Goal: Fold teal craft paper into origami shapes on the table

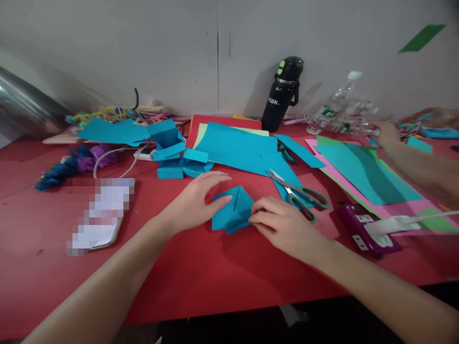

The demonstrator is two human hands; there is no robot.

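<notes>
Between my two hands is a folded piece of blue paper (233,212), creased into a small pointed shape just above the red table. My right hand (278,224) pinches its right edge between thumb and fingers. On the other side, my left hand (195,200) is spread, its thumb touching the paper's upper left and its fingers raised apart. Several folded blue paper boxes (172,153) stand behind my left hand. Scissors (296,191) with grey-green handles lie partly open past my right hand, on a blue sheet.
A phone (103,215) lies left and a purple power strip (366,229) with a white plug right. Blue sheets (236,148), a black bottle (283,95) and clear plastic bottles (337,107) are behind. Another person's hand (387,136) reaches in from the right.
</notes>
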